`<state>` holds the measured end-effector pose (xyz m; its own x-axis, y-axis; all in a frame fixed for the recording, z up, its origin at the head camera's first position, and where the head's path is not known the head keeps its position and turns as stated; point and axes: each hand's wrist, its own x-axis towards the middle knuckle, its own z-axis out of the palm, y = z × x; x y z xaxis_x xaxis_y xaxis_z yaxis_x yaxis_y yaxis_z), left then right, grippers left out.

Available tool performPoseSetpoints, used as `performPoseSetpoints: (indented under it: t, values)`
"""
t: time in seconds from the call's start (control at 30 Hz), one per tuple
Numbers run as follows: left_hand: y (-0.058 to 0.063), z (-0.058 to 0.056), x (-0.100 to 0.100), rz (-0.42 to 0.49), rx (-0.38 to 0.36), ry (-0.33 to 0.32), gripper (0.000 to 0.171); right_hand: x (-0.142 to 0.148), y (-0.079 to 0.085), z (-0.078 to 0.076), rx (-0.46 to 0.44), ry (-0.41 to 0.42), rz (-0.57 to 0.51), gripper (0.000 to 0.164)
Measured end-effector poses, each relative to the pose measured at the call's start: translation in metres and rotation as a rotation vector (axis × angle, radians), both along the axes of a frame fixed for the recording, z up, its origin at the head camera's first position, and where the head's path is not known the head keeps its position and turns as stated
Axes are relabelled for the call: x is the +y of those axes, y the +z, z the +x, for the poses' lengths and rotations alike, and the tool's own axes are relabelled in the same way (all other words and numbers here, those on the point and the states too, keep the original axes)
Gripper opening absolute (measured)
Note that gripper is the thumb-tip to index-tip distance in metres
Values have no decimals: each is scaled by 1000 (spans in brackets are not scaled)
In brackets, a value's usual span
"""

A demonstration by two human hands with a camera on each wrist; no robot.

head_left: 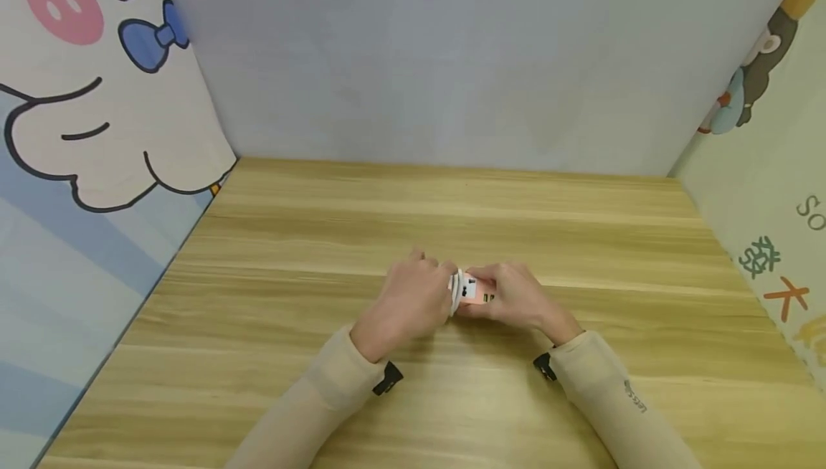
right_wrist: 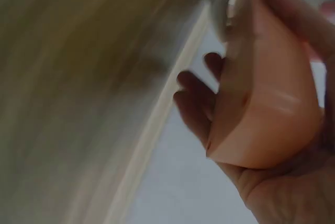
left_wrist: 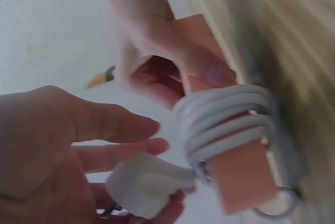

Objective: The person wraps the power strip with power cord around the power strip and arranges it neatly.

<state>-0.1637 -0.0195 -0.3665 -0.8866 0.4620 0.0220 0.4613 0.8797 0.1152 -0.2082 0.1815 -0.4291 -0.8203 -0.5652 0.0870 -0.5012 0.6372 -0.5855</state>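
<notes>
A salmon-pink power strip [head_left: 479, 295] with USB ports is held just above the wooden table near its middle. Several turns of white cord [left_wrist: 227, 122] wrap round one end of it. My right hand [head_left: 518, 295] grips the other end, thumb on one face and fingers behind, as the right wrist view [right_wrist: 277, 109] also shows. At the wrapped end is my left hand [head_left: 416, 297]. A white plug [left_wrist: 149, 185] on the cord's end lies in its fingers, while the thumb stands apart from the plug. The head view hides the plug behind the left hand.
The wood-grain table [head_left: 323, 218] reaches back to a plain pale wall [head_left: 439, 60]. Cartoon-printed sheets stand at the left [head_left: 116, 146] and right [head_left: 761, 204] sides. Dark straps show at both sleeve cuffs.
</notes>
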Motion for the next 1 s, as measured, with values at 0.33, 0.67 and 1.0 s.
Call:
performPoseSetpoints:
  t: [0.33,0.67,1.0]
  values:
    - [-23,-28,-19,325,-38,-37,36,7,0,-12,-117,-36,-4,61]
    - [-47,-51,-52,474,-86,124,39,8,-5,-11,-50,-29,80,64]
    - [-47,-40,-56,518,5,191,46,20,15,-11,-83,-29,140,93]
